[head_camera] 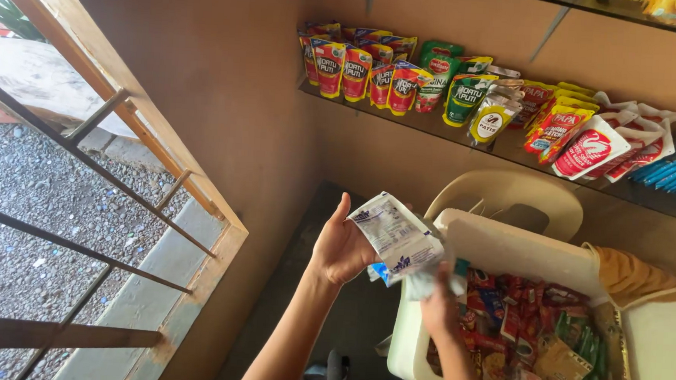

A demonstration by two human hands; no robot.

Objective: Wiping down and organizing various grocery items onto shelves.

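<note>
White sachets [396, 235] sit gripped in the left hand [343, 248]; the right hand [440, 307] pinches their lower edge above a cream tub [504, 249] of mixed packets [538, 339].

We've got a flat white sachet pouch [396, 235] with blue print, tilted and held up above the near-left corner of the white tub [504, 249] that's crammed with red and green snack packets.

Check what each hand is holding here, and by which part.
The left hand holds a white sachet pack by its left edge, thumb up along it. The right hand grips the pack's lower end over the white tub; its fingers are mostly hidden.
</note>
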